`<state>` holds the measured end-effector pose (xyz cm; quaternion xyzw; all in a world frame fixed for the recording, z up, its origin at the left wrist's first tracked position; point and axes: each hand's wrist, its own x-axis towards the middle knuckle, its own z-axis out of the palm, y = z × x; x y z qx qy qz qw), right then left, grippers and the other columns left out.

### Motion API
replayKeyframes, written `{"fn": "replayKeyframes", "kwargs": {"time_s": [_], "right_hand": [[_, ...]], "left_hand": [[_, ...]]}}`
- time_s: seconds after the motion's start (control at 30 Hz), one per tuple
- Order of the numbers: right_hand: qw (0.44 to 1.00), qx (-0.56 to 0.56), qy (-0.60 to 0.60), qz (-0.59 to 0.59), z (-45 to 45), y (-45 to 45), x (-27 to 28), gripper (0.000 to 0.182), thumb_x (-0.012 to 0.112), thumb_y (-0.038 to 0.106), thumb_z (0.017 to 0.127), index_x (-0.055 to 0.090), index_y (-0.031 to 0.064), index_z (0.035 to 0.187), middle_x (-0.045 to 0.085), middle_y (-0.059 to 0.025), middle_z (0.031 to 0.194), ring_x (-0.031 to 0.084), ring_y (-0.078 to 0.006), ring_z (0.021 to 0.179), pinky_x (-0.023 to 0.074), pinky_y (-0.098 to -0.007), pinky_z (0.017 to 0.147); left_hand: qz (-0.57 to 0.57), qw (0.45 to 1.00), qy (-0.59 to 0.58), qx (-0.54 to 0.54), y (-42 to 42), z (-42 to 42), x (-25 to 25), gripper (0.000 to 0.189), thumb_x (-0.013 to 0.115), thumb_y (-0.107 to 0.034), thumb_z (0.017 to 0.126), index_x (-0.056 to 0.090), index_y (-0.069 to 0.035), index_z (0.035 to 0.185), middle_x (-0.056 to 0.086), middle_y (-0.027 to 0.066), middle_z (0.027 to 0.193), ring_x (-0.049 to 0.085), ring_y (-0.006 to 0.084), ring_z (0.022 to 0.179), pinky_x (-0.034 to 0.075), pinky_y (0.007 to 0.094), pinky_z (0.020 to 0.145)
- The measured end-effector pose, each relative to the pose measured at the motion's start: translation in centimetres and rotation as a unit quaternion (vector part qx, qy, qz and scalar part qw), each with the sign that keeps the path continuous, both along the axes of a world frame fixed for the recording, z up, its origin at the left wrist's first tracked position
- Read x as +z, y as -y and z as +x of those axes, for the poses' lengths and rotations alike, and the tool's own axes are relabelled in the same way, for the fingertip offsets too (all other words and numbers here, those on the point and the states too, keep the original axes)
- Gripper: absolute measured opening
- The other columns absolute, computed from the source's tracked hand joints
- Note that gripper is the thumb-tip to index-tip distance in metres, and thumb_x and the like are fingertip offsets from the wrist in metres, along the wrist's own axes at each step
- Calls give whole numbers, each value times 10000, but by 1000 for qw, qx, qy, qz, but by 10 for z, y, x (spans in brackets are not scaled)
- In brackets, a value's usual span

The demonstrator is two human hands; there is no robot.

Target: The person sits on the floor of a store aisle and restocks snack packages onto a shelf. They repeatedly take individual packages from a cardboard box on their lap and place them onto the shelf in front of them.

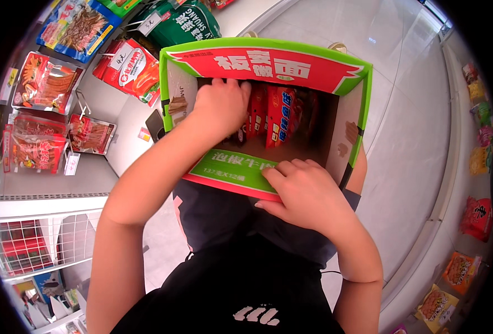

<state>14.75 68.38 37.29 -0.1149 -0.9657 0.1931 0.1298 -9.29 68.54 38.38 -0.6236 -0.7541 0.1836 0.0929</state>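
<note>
A green and red cardboard box (pixel 267 62), its top uncovered, rests over the person's lap. My left hand (pixel 223 104) reaches inside near the box's left wall, at several red snack packets (pixel 280 117) standing there; its fingertips are partly hidden, so whether it grips a packet cannot be told. With my right hand (pixel 300 188) I grip the near wall of the box, thumb outside and fingers over the folded green flap (pixel 234 165). The right part of the box's inside is in shadow.
Snack bags (pixel 48 83) hang on hooks with price tags at the left, above a white wire basket (pixel 33 246). More packets (pixel 478 217) line a shelf along the right. Pale floor tiles (pixel 396 137) lie between.
</note>
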Motion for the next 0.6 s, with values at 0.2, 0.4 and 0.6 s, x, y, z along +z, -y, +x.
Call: {"fn": "replayKeyframes", "kwargs": {"time_s": [0.2, 0.4, 0.6], "right_hand": [[1000, 5, -17, 2, 1, 1, -1, 468, 755, 448, 818, 667, 42, 1033, 668, -114, 851, 666, -276, 830, 510, -386, 779], [1000, 4, 10, -2, 3, 1, 0, 505, 744, 455, 830, 659, 41, 1105, 673, -117, 896, 662, -283, 864, 511, -395, 802], [999, 12, 45, -17, 4, -1, 7, 545, 731, 458, 845, 645, 39, 1184, 674, -126, 971, 656, -295, 925, 516, -406, 847]], "left_hand": [[46, 994, -80, -64, -28, -33, -38, 433, 630, -286, 900, 618, -77, 1278, 668, 125, 1241, 610, 313, 1203, 504, 498, 960], [46, 962, -231, -135, -28, -17, -40, 438, 582, -256, 925, 616, -123, 1341, 679, 72, 1280, 549, 248, 1296, 352, 560, 1092], [29, 976, -116, -184, -25, -9, -36, 405, 570, -209, 923, 614, -75, 1303, 750, 85, 1043, 678, 258, 1075, 498, 494, 945]]}}
